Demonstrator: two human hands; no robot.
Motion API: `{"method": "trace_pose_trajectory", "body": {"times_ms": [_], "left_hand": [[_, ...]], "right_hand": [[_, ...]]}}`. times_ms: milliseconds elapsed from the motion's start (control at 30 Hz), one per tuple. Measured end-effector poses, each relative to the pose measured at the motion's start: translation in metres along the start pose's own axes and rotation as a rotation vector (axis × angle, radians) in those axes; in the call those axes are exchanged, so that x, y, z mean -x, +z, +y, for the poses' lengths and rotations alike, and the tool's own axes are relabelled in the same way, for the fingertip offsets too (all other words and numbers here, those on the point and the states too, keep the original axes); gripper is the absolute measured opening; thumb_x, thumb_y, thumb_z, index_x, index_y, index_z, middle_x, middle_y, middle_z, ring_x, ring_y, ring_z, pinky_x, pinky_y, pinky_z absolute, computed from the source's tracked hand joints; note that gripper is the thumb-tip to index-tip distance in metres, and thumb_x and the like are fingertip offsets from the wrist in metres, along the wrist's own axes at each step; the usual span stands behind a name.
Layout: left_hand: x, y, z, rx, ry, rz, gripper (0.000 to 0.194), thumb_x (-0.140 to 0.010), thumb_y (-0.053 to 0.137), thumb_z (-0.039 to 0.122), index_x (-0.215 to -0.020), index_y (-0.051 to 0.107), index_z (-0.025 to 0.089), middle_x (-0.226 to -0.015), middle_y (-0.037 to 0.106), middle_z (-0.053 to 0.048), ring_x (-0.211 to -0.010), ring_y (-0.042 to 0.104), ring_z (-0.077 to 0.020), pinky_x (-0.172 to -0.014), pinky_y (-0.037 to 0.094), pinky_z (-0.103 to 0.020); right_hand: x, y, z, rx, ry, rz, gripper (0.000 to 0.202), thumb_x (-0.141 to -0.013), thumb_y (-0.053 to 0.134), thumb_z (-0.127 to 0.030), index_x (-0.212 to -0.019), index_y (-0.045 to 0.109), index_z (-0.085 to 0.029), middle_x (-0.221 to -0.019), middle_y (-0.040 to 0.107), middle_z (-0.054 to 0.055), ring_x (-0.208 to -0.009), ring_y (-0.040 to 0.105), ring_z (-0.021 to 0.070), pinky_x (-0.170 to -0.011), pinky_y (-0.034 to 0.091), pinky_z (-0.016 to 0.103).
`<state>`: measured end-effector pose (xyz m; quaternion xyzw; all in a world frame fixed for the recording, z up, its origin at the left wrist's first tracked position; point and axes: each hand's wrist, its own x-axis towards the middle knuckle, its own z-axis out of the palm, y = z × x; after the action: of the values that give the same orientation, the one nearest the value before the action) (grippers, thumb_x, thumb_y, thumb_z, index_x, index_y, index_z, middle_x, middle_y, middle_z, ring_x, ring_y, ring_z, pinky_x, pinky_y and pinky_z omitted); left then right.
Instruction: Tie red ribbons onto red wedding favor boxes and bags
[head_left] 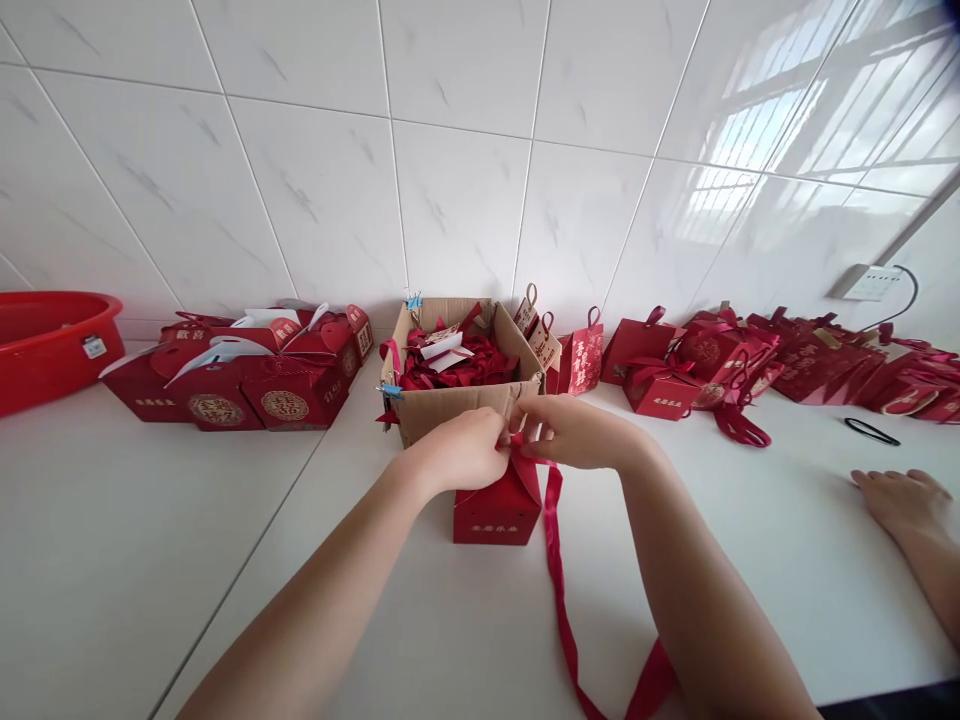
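On the white table (135, 530), left hand (471, 448) and right hand (577, 432) pinch ribbon (553, 530) atop a box (495, 515), carton (442, 402) at twelve o'clock.

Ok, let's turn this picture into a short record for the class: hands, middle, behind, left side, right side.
Left hand: at the red box's top, grip partly hidden
Right hand: beside it
Middle: red box, ribbon trailing
Behind: cardboard carton
Left side: patterned boxes, red tub
Right side: beribboned boxes, another person's hand

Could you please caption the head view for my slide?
Left hand and right hand together atop a red box, ribbon trailing alongside.
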<state>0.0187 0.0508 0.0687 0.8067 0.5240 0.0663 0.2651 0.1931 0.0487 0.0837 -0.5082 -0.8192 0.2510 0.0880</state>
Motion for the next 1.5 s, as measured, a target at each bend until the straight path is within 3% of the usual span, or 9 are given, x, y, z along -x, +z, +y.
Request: {"method": "trace_pose_trajectory", "body": {"times_ms": [433,733,933,1067,1200,1300,1400,1500], "left_hand": [[0.002,-0.005,0.0,0.091,-0.006,-0.043,0.018,-0.073,0.054,0.033,-0.084,0.062,0.021,-0.081,0.067,-0.004,-0.061,0.056,-0.0188,-0.047,0.028,-0.027],[-0.004,-0.001,-0.005,0.121,0.022,0.006,0.017,-0.069,0.057,0.034,-0.079,0.06,0.02,-0.078,0.065,-0.003,-0.059,0.053,-0.0173,-0.046,0.028,-0.027],[-0.005,-0.005,-0.006,0.19,0.109,0.061,0.015,-0.071,0.055,0.032,-0.078,0.061,0.02,-0.08,0.061,-0.001,-0.061,0.051,-0.0143,-0.05,0.032,-0.026],[-0.001,-0.013,-0.007,0.246,0.144,0.083,0.012,-0.072,0.054,0.029,-0.072,0.059,0.019,-0.072,0.057,0.001,-0.059,0.048,-0.0127,-0.051,0.031,-0.025],[0.007,-0.024,-0.006,0.312,0.148,0.139,0.016,-0.079,0.048,0.032,-0.075,0.057,0.019,-0.07,0.057,0.002,-0.061,0.05,-0.0128,-0.055,0.035,-0.024],[0.015,-0.035,-0.004,0.496,0.198,0.251,0.017,-0.082,0.05,0.033,-0.078,0.057,0.018,-0.078,0.062,0.001,-0.075,0.058,-0.0147,-0.069,0.045,-0.026],[0.028,-0.045,0.001,0.773,0.3,0.348,0.017,-0.082,0.053,0.032,-0.076,0.058,0.016,-0.083,0.064,-0.002,-0.085,0.062,-0.0178,-0.08,0.049,-0.031],[0.042,-0.051,0.006,0.657,0.289,0.402,0.018,-0.083,0.053,0.034,-0.076,0.059,0.018,-0.081,0.064,-0.001,-0.085,0.061,-0.0185,-0.076,0.048,-0.029]], "right_hand": [[0.006,-0.003,-0.003,-0.009,0.043,0.011,0.02,-0.076,0.06,-0.02,-0.095,0.054,-0.024,-0.096,0.069,0.002,-0.077,0.062,0.0168,-0.058,0.044,0.025],[0.006,-0.003,-0.001,-0.056,0.045,0.002,0.021,-0.077,0.06,-0.02,-0.096,0.054,-0.025,-0.094,0.069,0.001,-0.078,0.063,0.0168,-0.059,0.046,0.026],[0.01,-0.005,0.005,-0.023,0.052,-0.066,0.038,-0.071,0.06,-0.013,-0.106,0.051,-0.024,-0.106,0.064,0.005,-0.086,0.062,0.0192,-0.064,0.049,0.028],[0.011,-0.002,0.0,0.042,0.058,-0.107,0.045,-0.068,0.069,-0.029,-0.11,0.051,-0.024,-0.11,0.058,0.006,-0.091,0.06,0.0223,-0.064,0.05,0.031],[0.007,0.003,-0.006,0.076,0.004,-0.056,0.054,-0.065,0.074,-0.051,-0.106,0.054,-0.023,-0.118,0.05,0.008,-0.093,0.057,0.0224,-0.069,0.049,0.034],[0.006,0.002,-0.009,0.065,-0.023,-0.04,0.045,-0.067,0.073,-0.052,-0.1,0.058,-0.024,-0.114,0.052,0.006,-0.093,0.057,0.0216,-0.069,0.048,0.033],[0.01,-0.003,-0.01,0.038,-0.054,-0.031,0.032,-0.072,0.07,-0.049,-0.089,0.061,-0.023,-0.097,0.06,0.003,-0.082,0.057,0.0188,-0.063,0.044,0.029],[0.013,-0.005,-0.01,-0.093,-0.171,0.061,0.019,-0.082,0.061,-0.04,-0.083,0.06,-0.022,-0.083,0.062,-0.001,-0.066,0.053,0.0122,-0.055,0.039,0.025]]}}
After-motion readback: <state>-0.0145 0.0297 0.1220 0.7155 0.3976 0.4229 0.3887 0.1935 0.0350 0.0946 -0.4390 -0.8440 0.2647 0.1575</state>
